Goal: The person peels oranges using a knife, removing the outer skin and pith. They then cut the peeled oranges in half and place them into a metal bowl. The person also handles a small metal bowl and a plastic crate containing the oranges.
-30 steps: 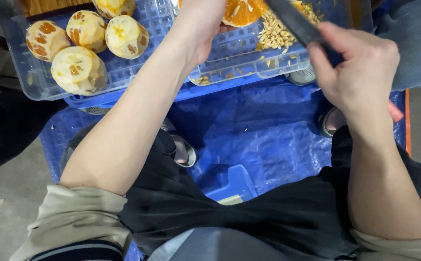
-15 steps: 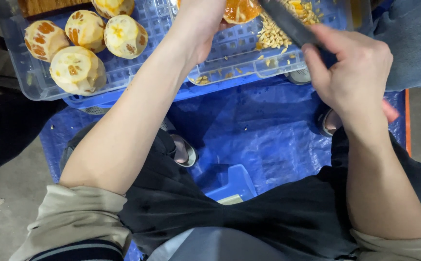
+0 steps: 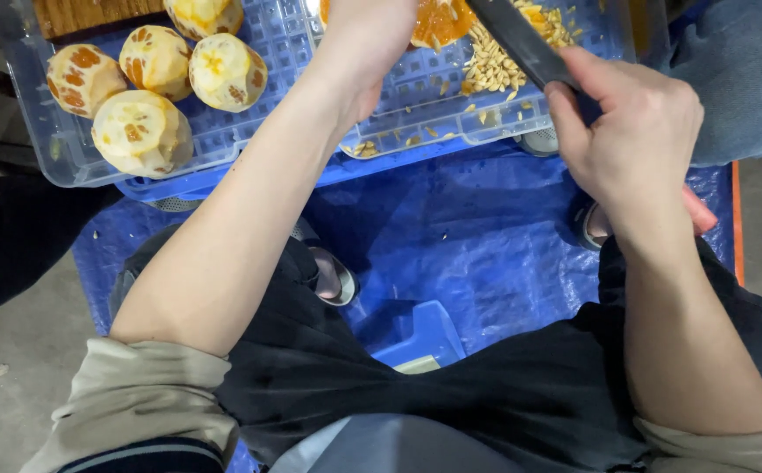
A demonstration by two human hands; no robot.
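My left hand (image 3: 372, 44) reaches up over a clear plastic tray (image 3: 48, 149) and holds a cut orange fruit (image 3: 438, 19) at the top edge of the view; the fingers are cut off by the frame. My right hand (image 3: 631, 131) is closed around the handle of a dark-bladed knife (image 3: 512, 39), whose blade points up and left toward the cut fruit. A heap of pale seeds (image 3: 508, 57) lies in the tray under the blade.
Several peeled, pale yellow fruits (image 3: 140, 131) sit at the left of the tray, with a wooden board (image 3: 83, 13) behind them. The tray rests on a blue crate (image 3: 250, 180) over a blue tarp (image 3: 477, 254). My sandalled feet (image 3: 333, 276) are on the tarp.
My right hand and the knife have shifted slightly left and down. The left hand stays on the cut fruit.
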